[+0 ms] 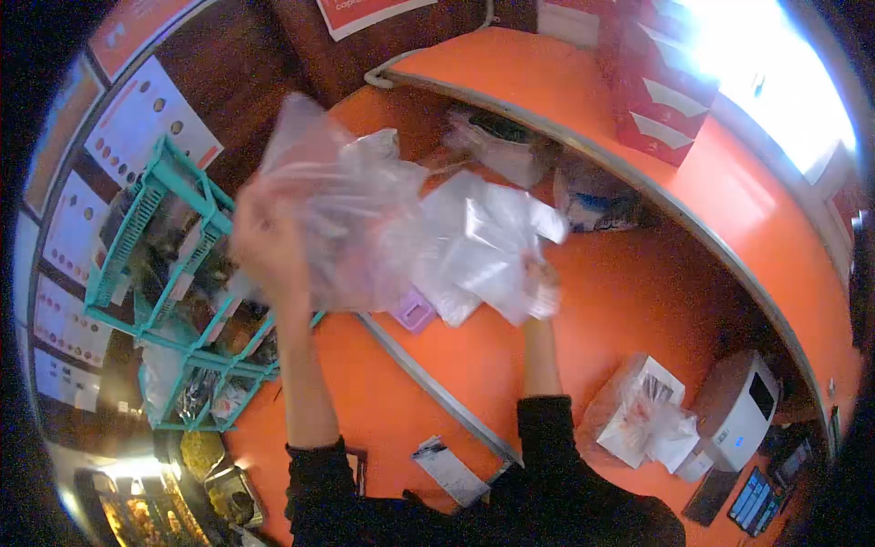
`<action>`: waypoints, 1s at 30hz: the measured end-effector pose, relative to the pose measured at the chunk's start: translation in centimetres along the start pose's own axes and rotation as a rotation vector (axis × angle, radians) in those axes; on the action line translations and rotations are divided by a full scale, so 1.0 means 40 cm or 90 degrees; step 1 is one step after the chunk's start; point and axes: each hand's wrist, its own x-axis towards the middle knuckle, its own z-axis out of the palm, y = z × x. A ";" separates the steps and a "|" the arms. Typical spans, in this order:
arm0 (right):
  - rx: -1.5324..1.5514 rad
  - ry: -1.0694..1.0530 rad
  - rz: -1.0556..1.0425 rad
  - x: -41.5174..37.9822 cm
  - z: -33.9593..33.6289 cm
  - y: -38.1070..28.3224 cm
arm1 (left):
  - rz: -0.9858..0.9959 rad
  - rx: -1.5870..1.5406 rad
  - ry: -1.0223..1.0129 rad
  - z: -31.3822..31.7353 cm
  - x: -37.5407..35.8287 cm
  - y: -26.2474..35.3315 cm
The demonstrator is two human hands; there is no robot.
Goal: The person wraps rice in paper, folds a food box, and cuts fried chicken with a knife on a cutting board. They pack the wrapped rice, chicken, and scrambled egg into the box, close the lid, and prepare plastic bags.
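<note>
My left hand [269, 246] is raised near the teal rack, its fingers closed on a clear plastic bag [328, 228] that hangs loose and is smeared by motion. To the right, my right hand [544, 290] grips the edge of a bunch of translucent plastic bags [474, 239], with its fingers partly hidden behind the film. The two lots of plastic overlap in the middle of the view. Just below them, a small purple object [413, 312] lies on the orange counter [428, 365].
The teal rack [187, 342] with packets stands at the left. Bagged items [597, 196] sit under the curved orange shelf [538, 73]. At lower right are a wrapped white box [638, 410], a white printer-like device [738, 410] and a phone-like screen [756, 500]. Paper slips [451, 472] lie near me.
</note>
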 end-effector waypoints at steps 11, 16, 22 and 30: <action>-0.794 0.046 -0.662 -0.076 0.060 -0.081 | -0.336 -0.062 -0.426 -0.550 -0.295 -0.112; -0.926 -0.257 -0.603 0.038 0.048 -0.044 | -0.439 -0.136 -0.560 -0.589 -0.377 -0.103; -0.882 -0.416 -0.598 0.084 0.231 -0.167 | -0.380 -0.123 -0.568 -0.550 -0.389 -0.024; -0.352 -0.144 -0.821 -0.179 0.283 -0.597 | -0.458 -0.351 -0.486 -0.564 -0.513 -0.009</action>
